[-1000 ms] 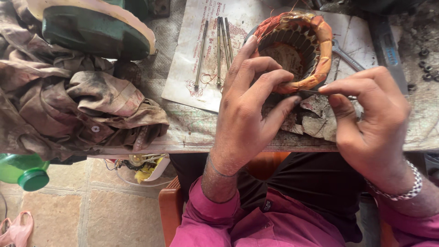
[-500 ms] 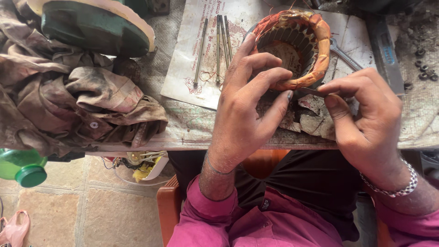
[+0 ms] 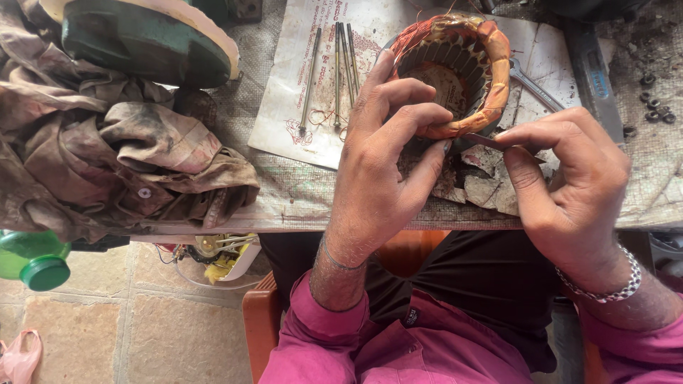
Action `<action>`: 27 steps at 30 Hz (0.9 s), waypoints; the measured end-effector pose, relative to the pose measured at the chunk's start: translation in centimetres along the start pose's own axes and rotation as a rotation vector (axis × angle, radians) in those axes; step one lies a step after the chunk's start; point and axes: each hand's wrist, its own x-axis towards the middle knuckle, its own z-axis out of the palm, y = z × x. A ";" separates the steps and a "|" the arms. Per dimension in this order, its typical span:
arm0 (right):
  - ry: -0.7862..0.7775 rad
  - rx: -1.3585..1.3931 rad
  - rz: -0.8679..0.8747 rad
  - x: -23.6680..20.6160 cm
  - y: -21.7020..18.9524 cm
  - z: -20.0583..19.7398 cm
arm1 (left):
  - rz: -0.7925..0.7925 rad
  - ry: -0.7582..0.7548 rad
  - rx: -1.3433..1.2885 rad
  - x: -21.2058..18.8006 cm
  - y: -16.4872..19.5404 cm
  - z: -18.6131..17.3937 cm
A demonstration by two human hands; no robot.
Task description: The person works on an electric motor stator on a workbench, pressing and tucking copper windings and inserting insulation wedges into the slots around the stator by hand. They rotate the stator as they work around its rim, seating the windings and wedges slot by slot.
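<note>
Left hand (image 3: 384, 167) arched over the near rim of a motor stator (image 3: 455, 71) on the workbench (image 3: 284, 192), fingers curled gripping its orange-wrapped winding, right hand (image 3: 569, 185) alongside, thumb and forefinger pinching a thin dark strip (image 3: 484, 141) against the stator's edge, wrists bent inward.

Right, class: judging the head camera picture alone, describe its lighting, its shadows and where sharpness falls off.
Head view: soft, even daylight, no harsh glare; the left hand casts only a faint shadow on the bench. Head view: the motor winding and right hand are sharp, while the green bottle at the edge looks a little softer. Head view: straight rods fan out slightly, hinting at wide-angle stretch.
</note>
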 end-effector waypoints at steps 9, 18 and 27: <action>-0.014 -0.091 -0.084 0.2 -0.4 0.1 | -0.024 0.002 -0.028 -0.1 0.1 0.3; 0.040 -0.055 -0.046 -0.7 0.5 -0.1 | -0.025 -0.002 -0.033 -0.1 0.1 0.3; 0.047 -0.106 -0.071 -1.1 0.7 -0.1 | -0.024 -0.001 -0.030 -0.1 0.2 0.2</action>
